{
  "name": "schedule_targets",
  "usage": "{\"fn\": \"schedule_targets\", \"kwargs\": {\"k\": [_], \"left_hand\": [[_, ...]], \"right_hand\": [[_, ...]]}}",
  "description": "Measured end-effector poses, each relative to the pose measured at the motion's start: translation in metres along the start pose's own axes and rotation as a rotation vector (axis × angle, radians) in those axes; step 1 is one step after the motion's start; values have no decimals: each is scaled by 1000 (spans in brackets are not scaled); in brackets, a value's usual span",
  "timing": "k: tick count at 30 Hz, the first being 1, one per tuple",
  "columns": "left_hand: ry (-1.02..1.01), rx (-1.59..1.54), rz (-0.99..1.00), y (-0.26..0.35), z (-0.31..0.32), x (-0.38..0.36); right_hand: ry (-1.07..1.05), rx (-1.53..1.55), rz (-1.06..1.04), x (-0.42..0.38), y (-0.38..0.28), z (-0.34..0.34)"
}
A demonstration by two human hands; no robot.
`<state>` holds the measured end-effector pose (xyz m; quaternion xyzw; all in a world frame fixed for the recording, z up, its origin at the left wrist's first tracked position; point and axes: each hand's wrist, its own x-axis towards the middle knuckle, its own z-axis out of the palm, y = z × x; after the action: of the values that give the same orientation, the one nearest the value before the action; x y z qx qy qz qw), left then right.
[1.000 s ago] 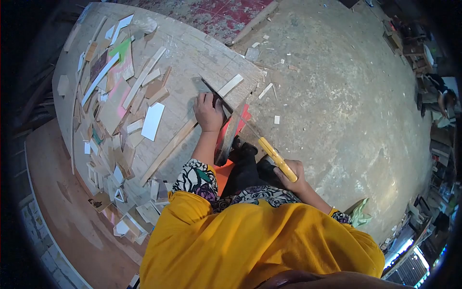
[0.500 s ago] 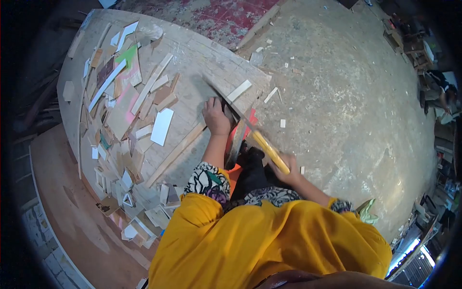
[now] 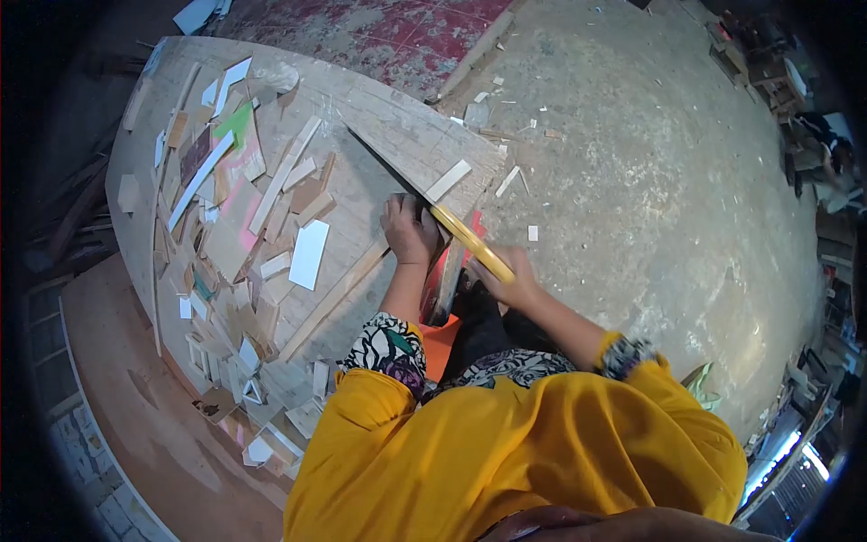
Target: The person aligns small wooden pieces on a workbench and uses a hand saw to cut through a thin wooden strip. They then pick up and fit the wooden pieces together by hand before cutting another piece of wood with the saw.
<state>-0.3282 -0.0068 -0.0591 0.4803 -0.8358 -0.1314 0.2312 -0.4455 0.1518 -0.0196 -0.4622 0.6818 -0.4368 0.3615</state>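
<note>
Right hand [image 3: 508, 275]: your fingers wrapped the yellow-handled, dark-bladed handsaw [image 3: 461, 232], blade across the long pale wooden strip [image 3: 346, 292] near the worn wooden tabletop's [image 3: 384, 113] right edge. Left hand [image 3: 411, 235]: fingers curled over the strip, exact grip hidden, presumably bracing it.

A heap of wood pieces [image 3: 230, 239], a white board [image 3: 310, 255] and a long wooden strip [image 3: 335, 303] are being carried by a wooden tabletop [image 3: 354, 210]; pale scraps [image 3: 533, 233] are being borne by the grey floor [image 3: 632, 226].

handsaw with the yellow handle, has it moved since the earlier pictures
Yes, the handsaw has moved forward and left against the wooden tabletop; its handle, earlier out past the tabletop's edge, now overlaps that edge.
</note>
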Motion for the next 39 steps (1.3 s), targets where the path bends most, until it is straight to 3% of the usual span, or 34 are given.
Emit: {"fn": "schedule_targets", "kwargs": {"k": [3, 9, 15, 20, 22, 25, 28, 31, 35, 39], "left_hand": [[-7, 46, -2, -1, -2, 7], [23, 65, -22, 5, -1, 8], [3, 29, -12, -2, 3, 9], [34, 72, -18, 1, 0, 6], [5, 55, -16, 0, 1, 7], [-13, -17, 34, 0, 2, 5], [38, 65, 33, -4, 3, 9], [77, 97, 11, -7, 9, 8], [5, 65, -10, 0, 1, 9], [-4, 90, -5, -6, 6, 9]], "right_hand": [[-29, 6, -69, 9, 9, 13], [71, 111, -99, -54, -4, -18], [8, 38, -46, 0, 7, 7], [28, 27, -50, -46, -1, -13], [65, 164, -61, -51, -3, -17], [6, 68, 54, 10, 0, 3], [-16, 37, 2, 17, -1, 12], [39, -93, -48, -33, 7, -3], [85, 33, -79, -82, 10, -25], [-26, -73, 49, -28, 23, -5]]}}
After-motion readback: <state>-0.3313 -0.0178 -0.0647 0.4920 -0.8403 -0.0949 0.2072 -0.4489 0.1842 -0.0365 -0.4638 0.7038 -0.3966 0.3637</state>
